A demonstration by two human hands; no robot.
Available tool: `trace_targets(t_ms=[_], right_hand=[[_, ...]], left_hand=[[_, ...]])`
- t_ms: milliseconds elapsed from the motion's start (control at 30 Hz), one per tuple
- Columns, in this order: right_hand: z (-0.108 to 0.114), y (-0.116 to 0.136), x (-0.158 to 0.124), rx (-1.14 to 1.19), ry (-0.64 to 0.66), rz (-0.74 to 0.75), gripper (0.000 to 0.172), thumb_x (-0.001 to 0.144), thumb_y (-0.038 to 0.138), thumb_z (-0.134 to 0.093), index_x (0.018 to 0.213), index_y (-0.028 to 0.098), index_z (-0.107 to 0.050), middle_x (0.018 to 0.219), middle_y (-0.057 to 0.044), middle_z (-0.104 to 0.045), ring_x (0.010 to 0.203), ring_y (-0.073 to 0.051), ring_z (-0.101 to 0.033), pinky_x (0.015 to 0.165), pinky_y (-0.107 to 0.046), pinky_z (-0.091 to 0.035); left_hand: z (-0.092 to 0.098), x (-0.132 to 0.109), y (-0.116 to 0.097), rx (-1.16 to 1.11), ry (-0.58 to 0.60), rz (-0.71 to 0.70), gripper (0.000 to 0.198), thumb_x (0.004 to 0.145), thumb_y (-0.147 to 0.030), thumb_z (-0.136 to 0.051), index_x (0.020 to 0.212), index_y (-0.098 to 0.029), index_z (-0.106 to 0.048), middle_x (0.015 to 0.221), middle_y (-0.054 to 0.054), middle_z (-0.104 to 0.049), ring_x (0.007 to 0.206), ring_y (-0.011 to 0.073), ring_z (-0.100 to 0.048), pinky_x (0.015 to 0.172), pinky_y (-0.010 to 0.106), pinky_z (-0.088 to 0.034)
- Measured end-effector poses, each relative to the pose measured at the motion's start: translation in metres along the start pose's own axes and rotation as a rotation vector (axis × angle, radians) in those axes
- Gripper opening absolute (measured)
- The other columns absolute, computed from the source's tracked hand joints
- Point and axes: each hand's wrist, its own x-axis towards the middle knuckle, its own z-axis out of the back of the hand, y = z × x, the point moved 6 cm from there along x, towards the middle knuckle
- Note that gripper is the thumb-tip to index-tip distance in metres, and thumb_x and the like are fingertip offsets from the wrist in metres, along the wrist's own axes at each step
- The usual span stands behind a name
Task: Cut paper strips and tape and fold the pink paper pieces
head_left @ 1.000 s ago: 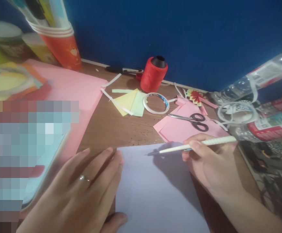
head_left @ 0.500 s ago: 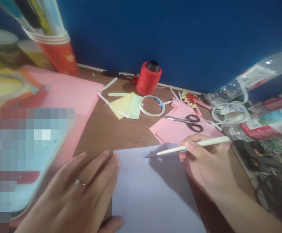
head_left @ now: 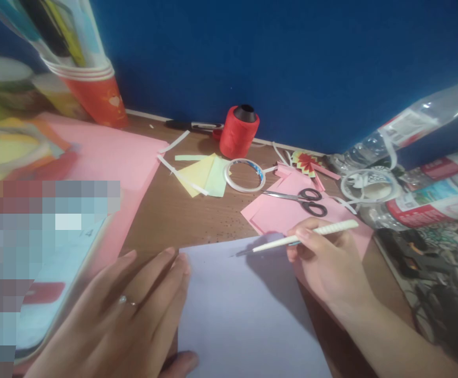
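Observation:
A pale lilac sheet of paper (head_left: 245,310) lies on the wooden desk in front of me. My left hand (head_left: 130,315), with a ring on one finger, lies flat with fingers stretched out along the sheet's left edge, thumb on its lower corner. My right hand (head_left: 327,268) is closed around a cream pen (head_left: 303,237), whose dark tip touches the top part of the sheet.
Black-handled scissors (head_left: 300,198) rest on pink paper (head_left: 288,210). Further back are a tape ring (head_left: 245,175), a red thread spool (head_left: 238,132), yellow and green paper pieces (head_left: 203,174) and a red cup (head_left: 95,89). A big pink sheet (head_left: 106,152) lies left; plastic bottles (head_left: 410,131) right.
The view has shifted slightly, so everything sits a little left and lower. Both hands keep their hold and place on the sheet; the pen tip stays near the top edge.

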Motion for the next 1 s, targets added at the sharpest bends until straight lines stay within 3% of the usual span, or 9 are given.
trace_targets(t_ms=[1000], right_hand=[[0.011,0.003,0.005,-0.016,-0.093,0.029,0.011,0.064,0.017,-0.064,0.053,0.017,-0.062,0.044,0.002,-0.056,0.038,-0.010,-0.050,0.040,-0.022,-0.041]], left_hand=[[-0.001,0.001,-0.001,-0.031,-0.016,0.030,0.065,0.065,-0.057,-0.064,0.115,-0.015,-0.055,0.114,0.011,-0.063,0.107,0.0306,-0.053,0.104,0.044,-0.021]])
